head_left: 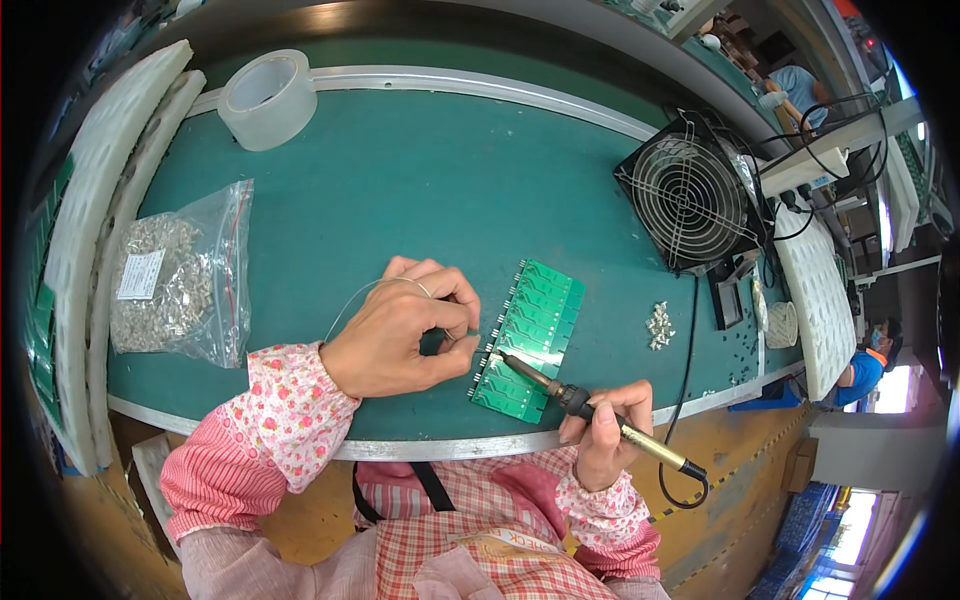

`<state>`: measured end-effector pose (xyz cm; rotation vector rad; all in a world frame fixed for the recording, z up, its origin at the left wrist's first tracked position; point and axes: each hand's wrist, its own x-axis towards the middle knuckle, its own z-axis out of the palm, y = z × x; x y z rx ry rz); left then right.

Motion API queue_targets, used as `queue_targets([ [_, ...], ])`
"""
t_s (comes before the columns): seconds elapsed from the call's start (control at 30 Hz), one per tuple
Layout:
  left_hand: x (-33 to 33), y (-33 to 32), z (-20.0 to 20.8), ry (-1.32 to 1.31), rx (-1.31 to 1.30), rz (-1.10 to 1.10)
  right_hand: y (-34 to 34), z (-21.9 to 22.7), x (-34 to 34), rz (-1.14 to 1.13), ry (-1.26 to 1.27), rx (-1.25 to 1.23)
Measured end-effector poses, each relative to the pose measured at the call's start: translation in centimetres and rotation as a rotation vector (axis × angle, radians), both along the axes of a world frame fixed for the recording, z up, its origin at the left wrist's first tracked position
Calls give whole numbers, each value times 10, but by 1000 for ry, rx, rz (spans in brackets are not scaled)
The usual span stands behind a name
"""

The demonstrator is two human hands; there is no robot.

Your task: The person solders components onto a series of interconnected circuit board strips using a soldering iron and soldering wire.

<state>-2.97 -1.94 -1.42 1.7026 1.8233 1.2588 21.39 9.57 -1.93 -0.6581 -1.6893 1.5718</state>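
A green circuit board panel (540, 325) lies on the green bench mat, with a row of small white connectors along its left edge. In my right hand (612, 430) is a soldering iron (575, 400), its tip at a connector on the lower part of that edge. My left hand (405, 335) is closed just left of the panel, thumb and forefinger pinching thin solder wire (350, 303). The wire loops back over the hand; its end near the iron's tip is hard to make out.
A small pile of white connectors (660, 327) lies right of the panel. Behind it stands a black fan (688, 190) with cables. To the left are a bag of connectors (175, 280), a clear tape roll (267, 100) and white foam trays (110, 220). A metal edge (480, 447) borders the bench.
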Motion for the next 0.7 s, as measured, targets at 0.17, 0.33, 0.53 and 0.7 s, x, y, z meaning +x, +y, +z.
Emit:
queue_targets([
  [0.17, 0, 1, -2, -10, 33, 19, 0, 0, 0, 2, 5, -4],
  [0.33, 1, 1, 2, -53, 19, 29, -1, -1, -1, -74, 50, -44],
  [0.53, 2, 2, -1, 4, 26, -12, 0, 0, -1, -25, 29, -67],
  [0.7, 3, 3, -3, 52, 10, 0, 1, 2, 0, 6, -13, -80],
])
